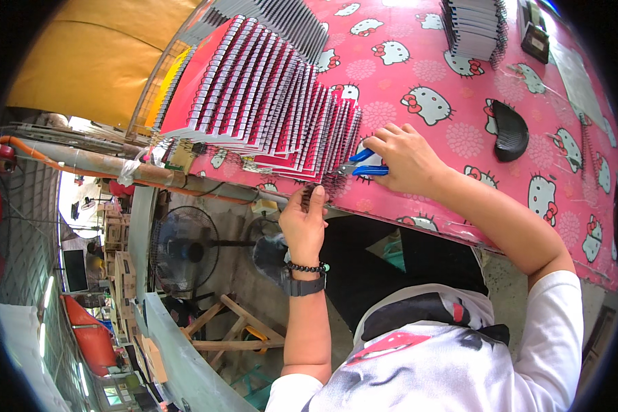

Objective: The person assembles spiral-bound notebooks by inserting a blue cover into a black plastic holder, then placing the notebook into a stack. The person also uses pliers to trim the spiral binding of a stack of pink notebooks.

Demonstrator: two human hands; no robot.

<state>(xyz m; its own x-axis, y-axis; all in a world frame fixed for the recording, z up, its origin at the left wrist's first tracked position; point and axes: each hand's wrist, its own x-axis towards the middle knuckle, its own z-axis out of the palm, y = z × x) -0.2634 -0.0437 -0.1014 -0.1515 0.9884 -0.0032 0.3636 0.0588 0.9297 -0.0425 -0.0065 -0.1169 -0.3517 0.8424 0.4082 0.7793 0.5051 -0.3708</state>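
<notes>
A long row of spiral-bound notebooks [254,96] with red covers leans in a fanned stack along the table's left side, their wire spines facing up and right. My right hand [406,159] is closed around blue-handled pliers [369,169], whose metal jaws point left at the spine end of the nearest notebooks. At the table's near edge my left hand [305,218] pinches the lower corner of the stack by the dark wire coils, thumb up. Whether the jaws grip a wire is too small to tell.
The pink cartoon-patterned tabletop [463,141] carries a curved black object [509,132] on the right. Another stack of bound books [472,31] stands at the far side, with grey-spined ones [281,27] at far left. A standing fan [187,247] is below the table's left edge.
</notes>
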